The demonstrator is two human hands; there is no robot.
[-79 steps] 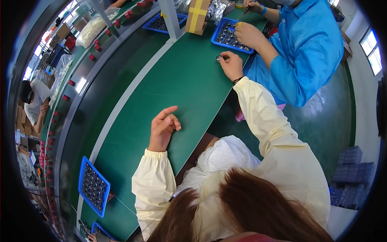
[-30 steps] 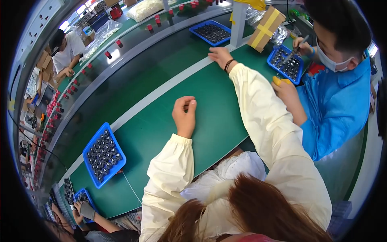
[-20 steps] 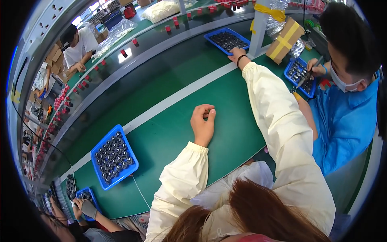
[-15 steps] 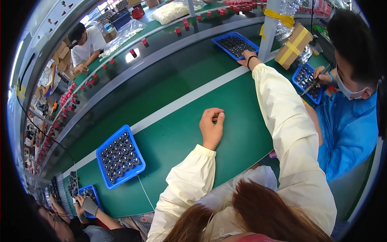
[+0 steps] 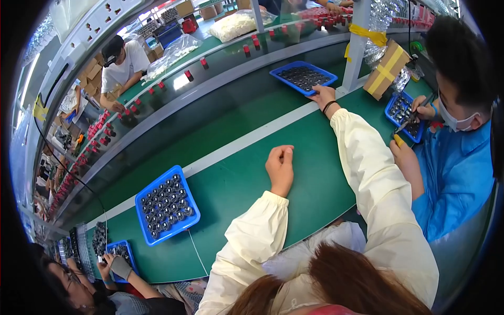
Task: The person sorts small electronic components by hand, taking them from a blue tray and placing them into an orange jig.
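Far out over the dark green belt, my right hand (image 5: 323,97) is closed on the near right edge of a blue tray (image 5: 328,82). Rows of small dark round parts (image 5: 304,77) fill that tray. My left hand (image 5: 280,169) hovers over or rests on the green worktop (image 5: 315,152), its fingers curled in and the thumb on top. Nothing shows in it. To its left lies a second blue tray (image 5: 192,223), tilted in view, holding several rows of shiny dark round parts (image 5: 167,205).
A co-worker in blue (image 5: 451,178) works at the right with a tool over another blue tray (image 5: 419,137). At lower left, gloved hands (image 5: 121,266) handle parts. A post (image 5: 354,63) and taped carton (image 5: 386,71) stand beyond my right arm. Red parts (image 5: 247,50) line the far ledge.
The blue tray in my right hand has shifted left, away from the post. My left hand stays curled in nearly the same spot. The view has moved slightly.
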